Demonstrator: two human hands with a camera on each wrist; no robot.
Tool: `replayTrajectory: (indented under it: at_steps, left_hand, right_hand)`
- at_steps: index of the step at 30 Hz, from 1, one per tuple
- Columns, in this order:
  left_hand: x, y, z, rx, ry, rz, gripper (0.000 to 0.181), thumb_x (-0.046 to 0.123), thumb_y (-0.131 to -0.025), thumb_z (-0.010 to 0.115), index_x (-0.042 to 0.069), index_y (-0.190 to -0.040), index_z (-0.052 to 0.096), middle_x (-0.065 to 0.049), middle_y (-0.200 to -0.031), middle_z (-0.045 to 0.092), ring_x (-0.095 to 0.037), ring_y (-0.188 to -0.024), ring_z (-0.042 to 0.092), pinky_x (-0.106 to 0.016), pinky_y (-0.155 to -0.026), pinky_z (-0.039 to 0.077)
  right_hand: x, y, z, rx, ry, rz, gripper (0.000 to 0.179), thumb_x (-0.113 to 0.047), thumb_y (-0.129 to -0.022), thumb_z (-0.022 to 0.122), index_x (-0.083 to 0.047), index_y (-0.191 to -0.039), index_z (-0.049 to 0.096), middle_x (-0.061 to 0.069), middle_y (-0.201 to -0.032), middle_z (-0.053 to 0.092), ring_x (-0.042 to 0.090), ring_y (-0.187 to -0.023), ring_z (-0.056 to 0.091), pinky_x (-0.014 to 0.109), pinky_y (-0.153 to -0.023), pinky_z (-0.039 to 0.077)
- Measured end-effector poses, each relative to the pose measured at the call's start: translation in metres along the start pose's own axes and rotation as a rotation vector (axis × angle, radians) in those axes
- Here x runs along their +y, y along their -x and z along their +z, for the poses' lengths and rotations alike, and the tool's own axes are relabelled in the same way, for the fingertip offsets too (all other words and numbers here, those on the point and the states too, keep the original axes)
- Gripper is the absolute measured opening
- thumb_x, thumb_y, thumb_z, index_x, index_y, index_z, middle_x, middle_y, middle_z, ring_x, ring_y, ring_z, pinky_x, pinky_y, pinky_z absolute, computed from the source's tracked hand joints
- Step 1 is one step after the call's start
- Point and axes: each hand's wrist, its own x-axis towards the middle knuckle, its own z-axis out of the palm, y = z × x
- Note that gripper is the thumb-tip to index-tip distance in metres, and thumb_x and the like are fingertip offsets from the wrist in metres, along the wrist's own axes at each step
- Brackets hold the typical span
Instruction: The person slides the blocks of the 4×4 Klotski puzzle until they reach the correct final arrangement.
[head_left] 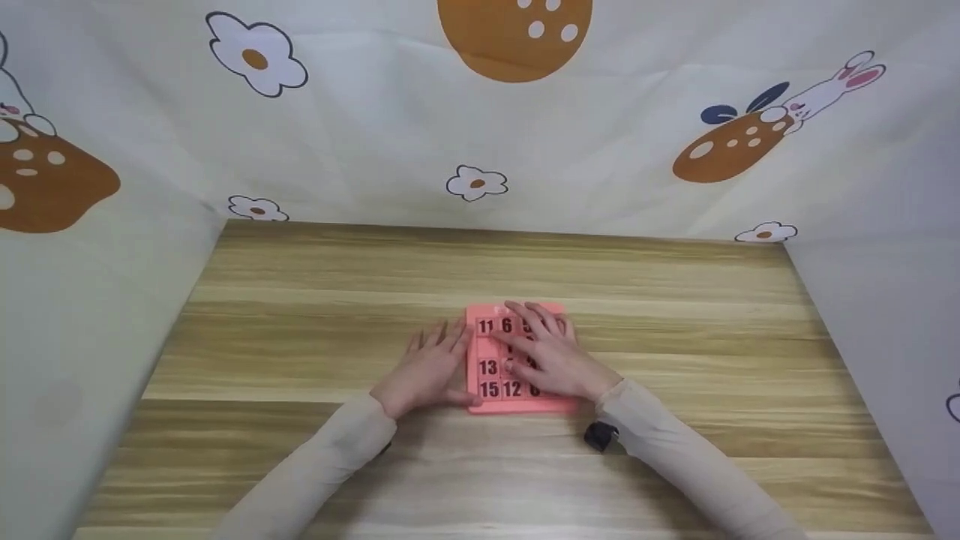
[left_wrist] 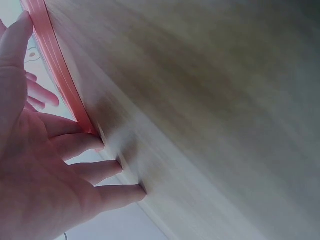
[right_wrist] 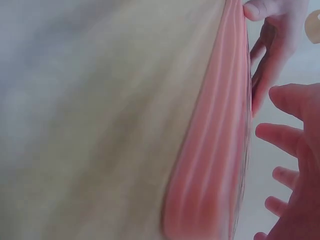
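A pink number sliding puzzle [head_left: 517, 407] lies flat on the table, its tiles printed with black numbers such as 11, 6, 13, 15 and 12. My left hand [head_left: 427, 375] is at its left side, thumb by the near corner and fingers spread. In the left wrist view the thumb [left_wrist: 14, 42] touches the pink side wall [left_wrist: 60, 75], while the outer fingertips rest on the wood. Over the tiles spreads my right hand [head_left: 559, 364], index fingertip at the left of the second row, beside a bare pink slot. It hides several right-hand tiles.
The wood-grain table [head_left: 337, 270] extends around the puzzle. Pale fabric walls [head_left: 375, 120] with flowers and rabbits enclose it at the back and both sides. A black device [head_left: 600, 436] sits under the right wrist.
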Motion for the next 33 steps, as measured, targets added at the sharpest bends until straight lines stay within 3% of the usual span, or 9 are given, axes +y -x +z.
replayTrajectory:
  at_steps: [9,17,25,31,33]
  left_hand:
    - [0.0,-0.003,0.002,-0.004,-0.024,0.01,0.114,0.066,-0.075,0.068,0.0,-0.153,0.018,-0.018,-0.158,0.011,-0.042,-0.143,0.01,-0.061,-0.112,0.008]
    - [0.0,-0.003,0.002,-0.009,-0.018,-0.004,0.115,0.068,-0.074,0.067,0.002,-0.153,0.016,-0.016,-0.159,0.008,-0.04,-0.143,0.007,-0.061,-0.112,0.007]
    - [0.0,-0.002,0.001,-0.007,-0.016,-0.006,0.115,0.067,-0.074,0.067,0.002,-0.154,0.015,-0.016,-0.159,0.007,-0.04,-0.143,0.006,-0.061,-0.111,0.006]
    - [0.0,-0.002,0.001,-0.003,-0.015,-0.011,0.116,0.067,-0.073,0.067,0.002,-0.154,0.015,-0.016,-0.159,0.007,-0.041,-0.143,0.006,-0.062,-0.111,0.006]
    - [0.0,-0.002,0.002,-0.004,-0.01,-0.014,0.115,0.067,-0.073,0.068,0.002,-0.153,0.016,-0.016,-0.159,0.007,-0.041,-0.143,0.006,-0.062,-0.111,0.006]
  right_hand:
    - [0.002,-0.007,0.0,0.019,-0.025,-0.038,0.049,-0.036,-0.097,0.055,-0.018,-0.142,0.051,0.016,-0.158,0.018,0.04,-0.139,0.018,0.06,-0.104,0.015]
    - [0.004,-0.013,0.0,0.002,-0.003,-0.012,0.055,-0.04,-0.096,0.055,-0.017,-0.145,0.047,0.015,-0.159,0.014,0.04,-0.14,0.017,0.061,-0.105,0.015]
    - [0.003,-0.006,-0.004,-0.004,-0.017,-0.093,0.043,-0.041,-0.096,0.055,-0.021,-0.135,0.059,0.009,-0.158,0.019,0.041,-0.14,0.015,0.065,-0.107,0.01]
    - [0.005,-0.002,-0.004,0.116,0.041,0.019,0.045,-0.035,-0.093,0.06,-0.009,-0.13,0.062,0.017,-0.153,0.027,0.042,-0.137,0.023,0.062,-0.104,0.018]
    - [0.007,-0.003,-0.003,0.118,0.047,0.04,0.047,-0.036,-0.093,0.06,-0.009,-0.13,0.061,0.018,-0.153,0.028,0.042,-0.137,0.023,0.062,-0.104,0.02]
